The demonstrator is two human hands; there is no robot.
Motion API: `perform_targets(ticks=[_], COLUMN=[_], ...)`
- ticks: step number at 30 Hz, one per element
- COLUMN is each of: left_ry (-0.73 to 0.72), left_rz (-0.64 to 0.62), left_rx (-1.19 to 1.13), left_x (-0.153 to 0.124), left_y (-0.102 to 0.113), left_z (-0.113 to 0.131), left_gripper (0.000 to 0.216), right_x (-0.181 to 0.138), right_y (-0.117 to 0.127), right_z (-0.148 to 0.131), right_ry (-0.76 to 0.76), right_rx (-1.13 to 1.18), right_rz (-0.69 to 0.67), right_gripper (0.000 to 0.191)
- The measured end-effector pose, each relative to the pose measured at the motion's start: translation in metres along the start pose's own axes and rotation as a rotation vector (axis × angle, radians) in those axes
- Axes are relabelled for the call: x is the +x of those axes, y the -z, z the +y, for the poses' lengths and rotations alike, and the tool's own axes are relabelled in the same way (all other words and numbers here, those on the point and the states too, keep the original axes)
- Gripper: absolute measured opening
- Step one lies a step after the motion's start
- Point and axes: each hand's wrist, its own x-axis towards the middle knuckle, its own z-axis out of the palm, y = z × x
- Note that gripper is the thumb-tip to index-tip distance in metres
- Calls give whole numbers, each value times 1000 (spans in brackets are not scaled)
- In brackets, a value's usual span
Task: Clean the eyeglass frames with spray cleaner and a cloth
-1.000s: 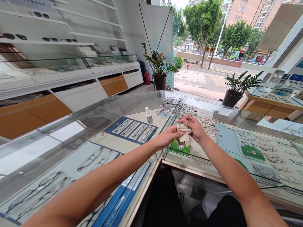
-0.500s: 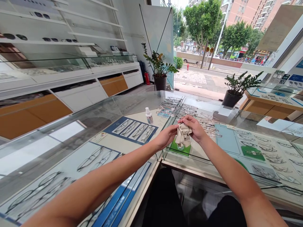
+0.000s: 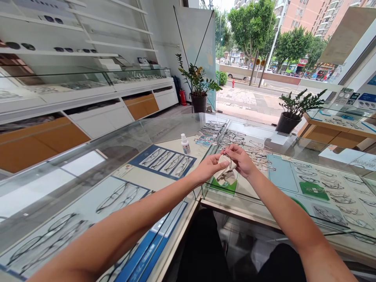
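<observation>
My left hand (image 3: 208,168) pinches a beige cleaning cloth (image 3: 223,174), its thumb lying across the top of the cloth. Close beside it, my right hand (image 3: 241,159) has its fingers closed on a pair of thin dark-rimmed eyeglasses (image 3: 230,159). The cloth hangs down between both hands and hides part of the eyeglasses. Below it, a green card (image 3: 230,188) shows at the corner of the glass display case. A small white spray bottle (image 3: 185,145) stands upright on the glass, left of and beyond my hands.
Glass display cases (image 3: 164,127) meet in a corner before me, holding many eyeglass frames (image 3: 335,184). Potted plants (image 3: 199,102) stand beyond, near the open shopfront. Wall shelves with sunglasses (image 3: 53,18) and a fire extinguisher (image 3: 182,97) are at the left.
The bunched cloth has spread into a flatter fold hanging lower. The dark eyeglass rim now shows between my hands, and my left thumb has moved across the cloth.
</observation>
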Motion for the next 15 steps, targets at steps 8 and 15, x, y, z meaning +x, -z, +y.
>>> perform_targets(ticks=[8, 15], left_ry=[38, 13], left_rz=[70, 176], left_rx=[46, 90], left_x=[-2, -1], left_y=[-6, -5], left_z=[5, 1], left_gripper=[64, 66], right_x=[0, 2], right_y=[1, 4], right_z=[0, -1], right_ry=[43, 31], right_rx=[-70, -144], right_rz=[-23, -31], right_gripper=[40, 41])
